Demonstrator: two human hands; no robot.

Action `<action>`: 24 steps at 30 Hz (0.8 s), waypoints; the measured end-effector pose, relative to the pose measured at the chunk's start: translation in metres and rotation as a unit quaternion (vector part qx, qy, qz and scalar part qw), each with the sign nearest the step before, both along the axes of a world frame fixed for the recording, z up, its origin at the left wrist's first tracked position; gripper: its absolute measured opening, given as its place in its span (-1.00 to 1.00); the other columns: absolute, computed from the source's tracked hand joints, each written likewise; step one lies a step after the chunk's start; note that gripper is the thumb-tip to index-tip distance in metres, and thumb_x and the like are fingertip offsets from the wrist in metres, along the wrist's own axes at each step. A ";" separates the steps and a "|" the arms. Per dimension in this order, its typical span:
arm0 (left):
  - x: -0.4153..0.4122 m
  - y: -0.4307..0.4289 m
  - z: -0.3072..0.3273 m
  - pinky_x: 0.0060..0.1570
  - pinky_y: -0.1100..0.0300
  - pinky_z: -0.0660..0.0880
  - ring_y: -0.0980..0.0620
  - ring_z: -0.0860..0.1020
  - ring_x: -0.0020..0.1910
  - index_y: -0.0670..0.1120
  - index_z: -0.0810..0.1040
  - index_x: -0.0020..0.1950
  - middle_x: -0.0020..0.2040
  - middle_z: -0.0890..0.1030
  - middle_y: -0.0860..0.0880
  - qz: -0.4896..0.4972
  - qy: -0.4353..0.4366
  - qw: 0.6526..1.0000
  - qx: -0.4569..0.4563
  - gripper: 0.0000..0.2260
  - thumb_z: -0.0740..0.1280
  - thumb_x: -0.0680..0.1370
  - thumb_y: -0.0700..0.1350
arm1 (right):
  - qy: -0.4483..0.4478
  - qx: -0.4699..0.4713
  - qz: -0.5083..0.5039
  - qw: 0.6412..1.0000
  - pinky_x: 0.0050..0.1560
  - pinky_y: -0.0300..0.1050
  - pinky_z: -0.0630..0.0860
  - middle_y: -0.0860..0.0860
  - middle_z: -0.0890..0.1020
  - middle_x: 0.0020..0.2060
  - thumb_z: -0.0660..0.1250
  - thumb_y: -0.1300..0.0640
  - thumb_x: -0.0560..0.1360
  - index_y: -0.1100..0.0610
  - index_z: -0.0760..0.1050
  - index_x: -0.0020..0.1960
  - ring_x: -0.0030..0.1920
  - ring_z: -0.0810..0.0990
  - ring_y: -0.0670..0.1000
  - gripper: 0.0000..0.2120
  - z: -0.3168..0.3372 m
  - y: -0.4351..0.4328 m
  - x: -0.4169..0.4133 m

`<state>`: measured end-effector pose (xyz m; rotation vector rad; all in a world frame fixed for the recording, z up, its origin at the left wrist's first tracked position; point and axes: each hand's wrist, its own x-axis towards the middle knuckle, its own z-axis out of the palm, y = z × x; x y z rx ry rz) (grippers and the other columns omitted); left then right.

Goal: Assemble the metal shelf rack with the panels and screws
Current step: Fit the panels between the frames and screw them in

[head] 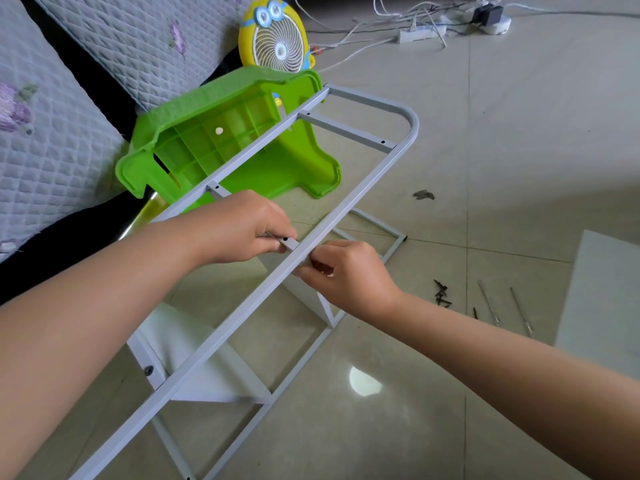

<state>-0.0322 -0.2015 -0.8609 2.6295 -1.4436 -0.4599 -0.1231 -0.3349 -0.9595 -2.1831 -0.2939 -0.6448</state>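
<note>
A grey metal rack frame (pixel 349 199) with a rounded far end lies slanted above the tiled floor, over a second frame below. My left hand (pixel 242 230) grips a cross rail where it meets the frame's long bar, next to a screw hole. My right hand (pixel 346 271) pinches the same long bar from the other side, fingers closed at the joint; any screw in them is hidden. A white panel (pixel 194 362) is fixed low in the rack, with a black screw (pixel 149 370) in its bracket. Loose dark screws (pixel 442 295) lie on the floor to the right.
A green plastic stool (pixel 221 133) lies on its side behind the frame, a yellow fan (pixel 275 36) beyond it. A quilted mattress (pixel 52 133) fills the left. Two thin metal tools (pixel 505 306) and another white panel (pixel 602 299) lie at right. Cables and power strips (pixel 422 31) run along the back.
</note>
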 end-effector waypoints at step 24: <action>-0.008 0.018 -0.026 -0.29 0.17 0.46 -0.03 0.43 -0.19 -0.18 0.53 -0.10 -0.21 0.55 -0.13 -0.097 -0.172 0.975 -0.100 -0.76 0.08 0.41 -0.23 | 0.505 -0.369 -0.138 0.768 -0.03 -0.17 0.42 0.08 0.52 0.07 0.11 0.14 0.57 0.13 0.50 0.12 0.13 0.49 0.05 -0.77 -0.158 -0.172 -0.061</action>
